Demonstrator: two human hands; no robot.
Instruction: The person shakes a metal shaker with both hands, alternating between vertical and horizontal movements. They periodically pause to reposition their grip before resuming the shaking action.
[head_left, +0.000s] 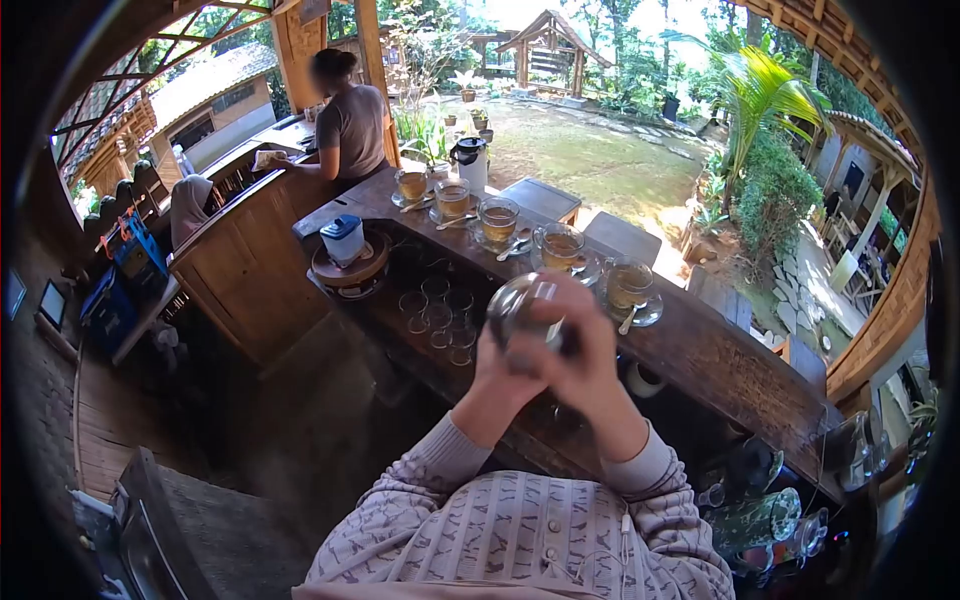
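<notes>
Both my hands are raised together in front of my chest, over the near side of the counter. My left hand [502, 368] is wrapped round a clear glass container [512, 303], holding it from below. My right hand [575, 345] is closed over its upper side, its fingers smeared by motion. Much of the container is hidden behind the fingers. Just beyond my hands stand glass cups of amber drink [558, 245] on saucers, with spoons beside them, in a row along the wooden counter [690, 360].
Several upturned-looking empty glasses [437, 315] stand on the lower shelf. A blue-lidded tub [343, 238] sits on a round wooden box [350, 272]. At the back stands a pump flask [469, 165]. A person [355, 125] works at the far-left counter. Glass jars [770, 515] crowd the lower right.
</notes>
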